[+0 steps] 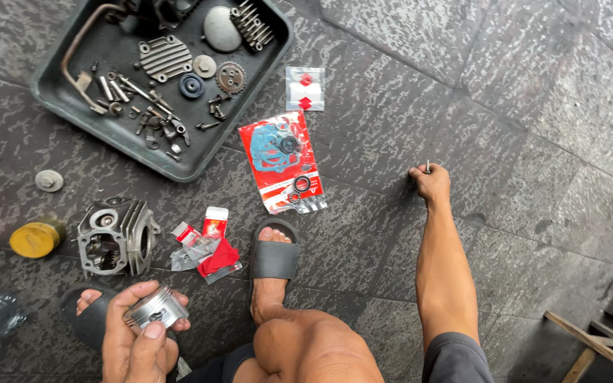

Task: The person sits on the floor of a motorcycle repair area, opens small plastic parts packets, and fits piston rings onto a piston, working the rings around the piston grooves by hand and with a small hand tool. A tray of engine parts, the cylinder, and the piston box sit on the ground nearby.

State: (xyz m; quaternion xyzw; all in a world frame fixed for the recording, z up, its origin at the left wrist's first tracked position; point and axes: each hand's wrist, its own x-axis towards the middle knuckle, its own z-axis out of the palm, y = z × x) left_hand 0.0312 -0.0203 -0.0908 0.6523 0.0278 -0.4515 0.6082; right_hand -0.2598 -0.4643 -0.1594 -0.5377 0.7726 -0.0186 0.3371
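Left hand (pixel 136 340), near the bottom edge of the stone floor (pixel 505 106), fingers wrapped round a metal piston (pixel 156 307). Just above it lies a finned cylinder head (pixel 116 236), a yellow can (pixel 35 237) to its left. Grey tray (pixel 51 89) of small parts sits at the upper left corner. Right hand (pixel 430 181), arm stretched out (well apart), pinches a small metal pin (pixel 428 167) against the floor.

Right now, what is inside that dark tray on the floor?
The tray holds loose metal parts: a finned cover, a toothed gear, a round dark disc, a bent rod, and bolts. The picture's top edge cuts off its far end.
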